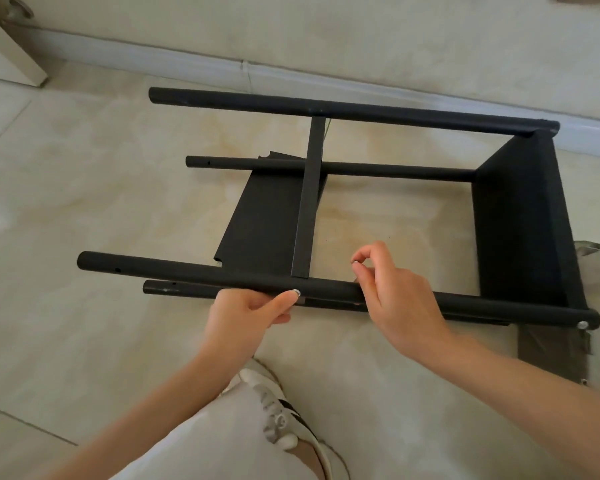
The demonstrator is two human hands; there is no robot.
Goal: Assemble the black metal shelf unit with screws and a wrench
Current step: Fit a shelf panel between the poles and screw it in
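Nearest the lens, at bottom centre, a knee in pale cloth [222, 441] sits above a white shoe [284, 417]. Just above, the left hand [248, 308] curls under the near tube [326, 291], thumb by a silver screw [296, 292] set in it. Right of centre, the right hand [395, 299] pinches a small screw [355, 262] between thumb and forefinger, above that tube. Across mid-frame the black shelf frame [520, 216] lies on its side on the tiled floor [84, 202], a loose panel [260, 216] inside it.
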